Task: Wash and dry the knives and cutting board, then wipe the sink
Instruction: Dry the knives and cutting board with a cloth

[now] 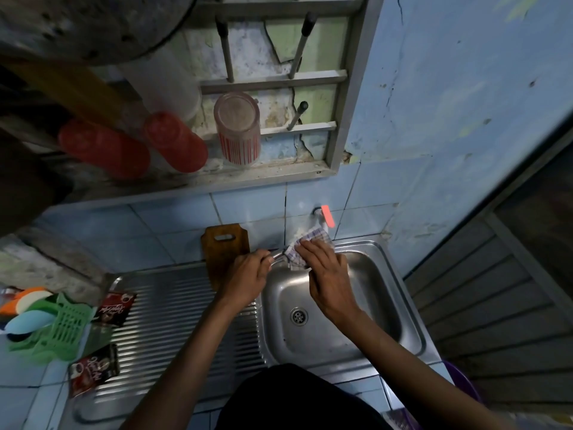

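Observation:
Above the steel sink (347, 346), my left hand (248, 274) grips the handle of a knife (277, 255); only a short stretch of metal shows between my hands. My right hand (325, 274) holds a checked cloth (305, 243) wrapped around the knife's blade, which is hidden inside it. A brown wooden cutting board (224, 246) with a handle slot leans upright against the blue tiled wall, behind my left hand. The sink basin holds nothing but its drain (299, 315).
A tap with an orange lever (325, 217) juts from the wall above the cloth. On the ribbed drainboard (173, 321) lie two dark sachets (116, 308). A green basket (59, 330) with utensils stands at the left. A wall rack holds a glass (238, 128) and red cups (173, 141).

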